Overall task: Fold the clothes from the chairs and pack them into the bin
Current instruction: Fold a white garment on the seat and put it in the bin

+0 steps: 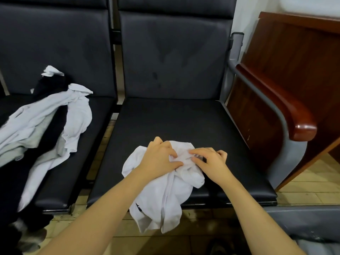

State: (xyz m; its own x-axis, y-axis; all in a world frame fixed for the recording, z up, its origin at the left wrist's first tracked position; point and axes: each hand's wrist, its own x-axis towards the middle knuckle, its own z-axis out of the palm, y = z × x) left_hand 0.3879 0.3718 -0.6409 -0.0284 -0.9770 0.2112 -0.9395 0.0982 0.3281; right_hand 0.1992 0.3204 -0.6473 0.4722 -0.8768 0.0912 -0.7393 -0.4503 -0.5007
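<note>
A crumpled white garment (161, 196) lies on the front of the right black chair seat (184, 122), its lower part hanging over the seat's front edge. My left hand (158, 159) lies on top of the bunched cloth, fingers spread and bent into it. My right hand (209, 161) is beside it on the right, fingertips pinching a fold with a small dark label. On the left chair seat (99, 115) lies a heap of white and black clothes (47, 122), partly trailing down toward the floor. No bin is clearly in view.
A wooden armrest (283, 111) on a grey metal frame bounds the right chair. A dark wooden desk panel (287, 52) stands right of it. Tiled floor (312, 183) shows below and between the seats. A grey object (301, 221) sits at lower right.
</note>
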